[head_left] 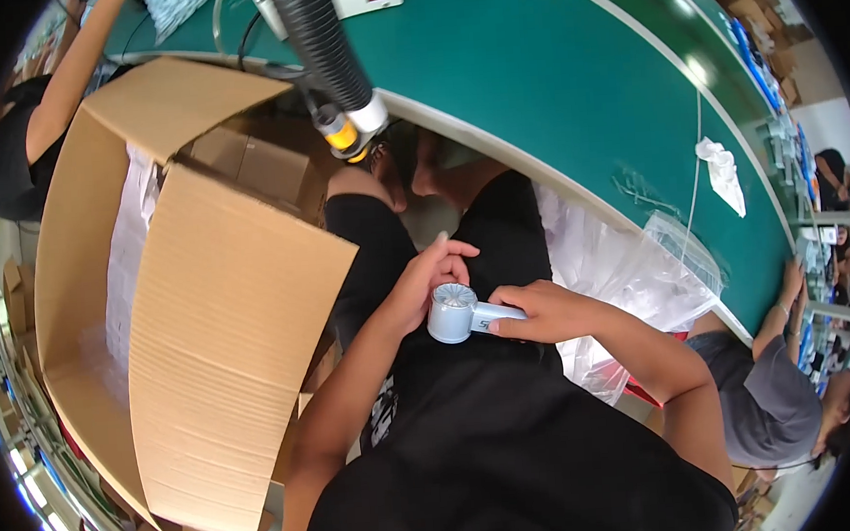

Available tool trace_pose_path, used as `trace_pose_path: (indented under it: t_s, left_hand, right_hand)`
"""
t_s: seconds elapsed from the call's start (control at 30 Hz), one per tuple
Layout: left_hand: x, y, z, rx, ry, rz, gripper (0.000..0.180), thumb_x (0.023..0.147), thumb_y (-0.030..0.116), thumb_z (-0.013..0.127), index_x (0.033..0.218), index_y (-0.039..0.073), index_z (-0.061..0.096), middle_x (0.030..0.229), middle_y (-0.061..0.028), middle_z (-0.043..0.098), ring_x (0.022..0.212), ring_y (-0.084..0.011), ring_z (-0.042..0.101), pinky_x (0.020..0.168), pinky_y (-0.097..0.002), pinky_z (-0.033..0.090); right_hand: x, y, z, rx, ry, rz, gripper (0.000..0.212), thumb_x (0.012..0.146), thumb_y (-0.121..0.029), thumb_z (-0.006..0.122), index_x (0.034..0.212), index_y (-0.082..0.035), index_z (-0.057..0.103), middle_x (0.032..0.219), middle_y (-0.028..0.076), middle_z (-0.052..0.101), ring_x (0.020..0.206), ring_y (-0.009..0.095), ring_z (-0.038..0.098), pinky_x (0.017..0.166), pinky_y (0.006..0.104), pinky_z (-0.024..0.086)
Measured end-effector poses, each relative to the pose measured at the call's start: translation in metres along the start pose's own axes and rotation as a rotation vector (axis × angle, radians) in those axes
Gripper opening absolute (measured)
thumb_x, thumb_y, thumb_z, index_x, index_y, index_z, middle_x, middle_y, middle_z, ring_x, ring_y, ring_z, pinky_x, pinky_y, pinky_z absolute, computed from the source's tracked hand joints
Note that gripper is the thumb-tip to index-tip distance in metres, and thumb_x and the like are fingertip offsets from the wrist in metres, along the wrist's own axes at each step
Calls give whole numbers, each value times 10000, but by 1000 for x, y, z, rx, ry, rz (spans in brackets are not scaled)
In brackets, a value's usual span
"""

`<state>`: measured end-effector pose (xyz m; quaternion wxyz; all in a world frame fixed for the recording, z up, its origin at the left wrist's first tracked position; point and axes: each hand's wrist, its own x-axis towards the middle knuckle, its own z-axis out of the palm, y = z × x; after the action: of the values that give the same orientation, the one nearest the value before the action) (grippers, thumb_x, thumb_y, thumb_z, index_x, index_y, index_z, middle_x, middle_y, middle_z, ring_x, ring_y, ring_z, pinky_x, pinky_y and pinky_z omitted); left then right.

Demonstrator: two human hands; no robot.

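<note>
A light blue handheld fan (450, 315) with a round, ribbed grille is held over my lap, its handle pointing right. My right hand (545, 313) is closed around the handle, the thumb lying along it near some dark printing. Just beyond the fan's round head, my left hand (433, 273) is loosely curved with its fingers apart. It is right beside the head; whether it touches the head is not clear, as the fan hides part of the hand.
A large open cardboard box (226, 346) with plastic lining stands at my left. Ahead is a green worktable (531, 84) with a white crumpled piece (723, 177). A black corrugated hose (319, 43) hangs over its edge. Clear plastic bags (595, 255) lie at right. Other people sit nearby on both sides.
</note>
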<state>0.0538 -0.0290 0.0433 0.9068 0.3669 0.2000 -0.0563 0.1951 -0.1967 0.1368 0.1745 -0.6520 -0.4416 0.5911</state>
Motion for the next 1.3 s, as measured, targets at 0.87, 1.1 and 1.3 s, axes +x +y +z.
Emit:
trace_pose_path:
  t_s: [0.87,1.1,1.3]
  left_hand:
    - [-4,-62,-49,-280,122,-45,657,996,581,263,1037,26,612,618,-20,501,533,-93,479,541,-232,395]
    - [15,-38,-29,-14,132,164,632,1008,550,248,1079,33,604,658,-34,540,561,-106,524,558,-228,418]
    - [-39,7,19,-319,202,372,625,1003,533,221,1206,26,525,968,-104,601,916,-194,600,831,-325,480]
  right_hand:
    - [75,-25,32,-628,49,91,444,927,-405,581,824,22,517,638,245,610,614,414,633,570,495,508]
    - [45,-12,10,-429,143,36,415,874,-393,648,991,1,584,772,196,655,714,389,653,642,452,517]
    - [-12,-47,-2,-1046,614,-627,436,685,-154,681,1117,-196,637,992,73,555,890,244,576,723,340,471]
